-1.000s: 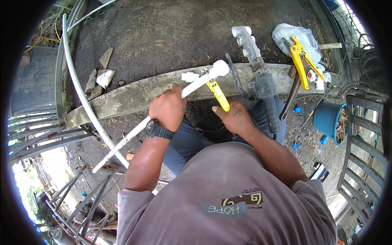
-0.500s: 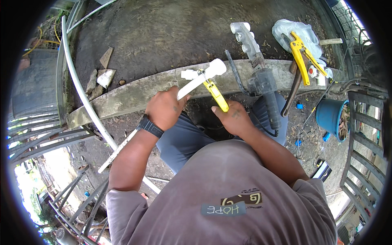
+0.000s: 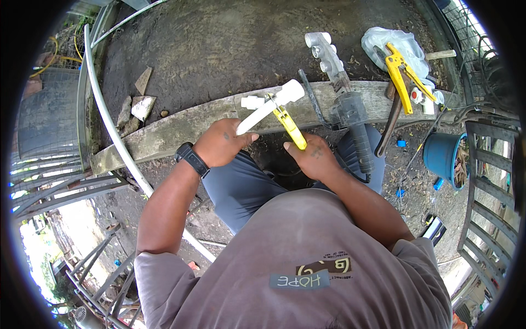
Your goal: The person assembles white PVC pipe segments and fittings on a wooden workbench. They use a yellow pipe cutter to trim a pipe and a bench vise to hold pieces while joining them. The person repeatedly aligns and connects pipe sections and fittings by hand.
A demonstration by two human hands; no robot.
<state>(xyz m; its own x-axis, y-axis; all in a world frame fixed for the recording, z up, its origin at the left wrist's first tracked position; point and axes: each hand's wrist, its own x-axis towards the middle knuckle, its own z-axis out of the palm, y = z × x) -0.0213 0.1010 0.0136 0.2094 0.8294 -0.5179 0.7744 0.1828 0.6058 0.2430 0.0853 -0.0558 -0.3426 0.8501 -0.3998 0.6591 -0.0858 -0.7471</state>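
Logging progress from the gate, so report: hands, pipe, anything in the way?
Left hand gripping white pipe. Right hand holding yellow-handled tool, far end at the pipe. Nearby: dark power tool, right of the pipe, not touching it.

We saw smooth, fairly matt plastic in the white pipe [image 3: 255,119] and glossy plastic on the yellow knife handle [image 3: 290,127]. The plank [image 3: 181,124] looked like rough, weathered wood. We noted soft, matt cloth in the shirt [image 3: 257,236] and trousers [image 3: 241,186], thin, shiny, crumpled plastic in the bag [image 3: 415,53], smooth plastic in the blue bucket [image 3: 439,156], and rough, gritty earth [image 3: 192,46].
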